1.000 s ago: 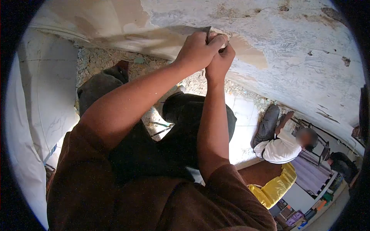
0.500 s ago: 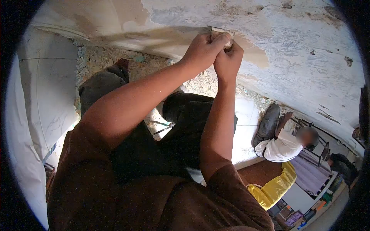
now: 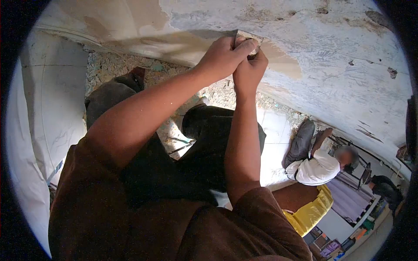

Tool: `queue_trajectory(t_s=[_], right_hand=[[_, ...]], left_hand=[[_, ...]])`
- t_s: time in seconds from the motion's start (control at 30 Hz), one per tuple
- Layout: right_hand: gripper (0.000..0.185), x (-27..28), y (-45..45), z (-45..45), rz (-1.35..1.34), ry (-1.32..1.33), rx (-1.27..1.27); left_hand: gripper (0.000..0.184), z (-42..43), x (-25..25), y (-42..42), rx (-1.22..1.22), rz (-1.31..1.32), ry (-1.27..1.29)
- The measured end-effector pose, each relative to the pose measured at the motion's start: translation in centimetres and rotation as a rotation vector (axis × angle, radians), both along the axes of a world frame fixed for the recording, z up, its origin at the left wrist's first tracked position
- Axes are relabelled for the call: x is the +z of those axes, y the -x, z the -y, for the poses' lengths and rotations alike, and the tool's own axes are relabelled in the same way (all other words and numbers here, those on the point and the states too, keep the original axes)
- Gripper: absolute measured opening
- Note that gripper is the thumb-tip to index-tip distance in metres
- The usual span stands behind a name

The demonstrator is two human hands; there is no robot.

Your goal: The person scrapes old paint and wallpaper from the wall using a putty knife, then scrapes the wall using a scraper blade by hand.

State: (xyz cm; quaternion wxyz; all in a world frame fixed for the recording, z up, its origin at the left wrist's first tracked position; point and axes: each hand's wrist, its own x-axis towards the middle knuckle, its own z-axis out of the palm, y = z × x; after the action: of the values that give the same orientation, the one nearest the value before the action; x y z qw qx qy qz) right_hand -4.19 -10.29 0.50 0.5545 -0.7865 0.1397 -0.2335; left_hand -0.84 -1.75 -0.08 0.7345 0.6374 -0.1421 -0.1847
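Two-handed, pinching a small flat tool with left hand and right hand bunched together — set against the patchy wall, probably for firmer, steadier pressure.

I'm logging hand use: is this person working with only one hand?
No, the left hand and right hand are both closed around the tool at the wall.
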Motion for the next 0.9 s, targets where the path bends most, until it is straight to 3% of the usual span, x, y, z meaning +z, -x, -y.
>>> queue_trajectory(t_s=[0.07, 0.1, 0.2, 0.33, 0.4, 0.9], right_hand=[[0.026, -0.7, -0.2, -0.6, 0.068, -0.063, -0.051], [0.01, -0.8, 0.1, -0.7, -0.029, -0.128, -0.014], [0.009, -1.2, -0.1, -0.9, 0.044, -0.152, 0.002], [0.01, -1.2, -0.2, -0.9, 0.031, -0.109, -0.022], [0.022, -1.2, -0.4, -0.8, 0.091, -0.114, -0.046], [0.018, -0.1, -0.1, 0.8, 0.034, 0.0, 0.061]], left_hand=[[0.038, -0.2, 0.2, -0.1, 0.03, 0.034, -0.043], [0.038, -0.1, -0.1, -0.2, 0.029, 0.033, -0.044], [0.041, 0.0, -0.7, -0.4, 0.119, 0.133, -0.063], [0.038, -0.5, 0.3, -0.2, 0.055, 0.089, -0.111], [0.038, -0.4, 0.5, -0.1, 0.054, 0.087, -0.118], [0.038, 0.4, -0.4, 0.4, 0.069, 0.002, -0.029]])
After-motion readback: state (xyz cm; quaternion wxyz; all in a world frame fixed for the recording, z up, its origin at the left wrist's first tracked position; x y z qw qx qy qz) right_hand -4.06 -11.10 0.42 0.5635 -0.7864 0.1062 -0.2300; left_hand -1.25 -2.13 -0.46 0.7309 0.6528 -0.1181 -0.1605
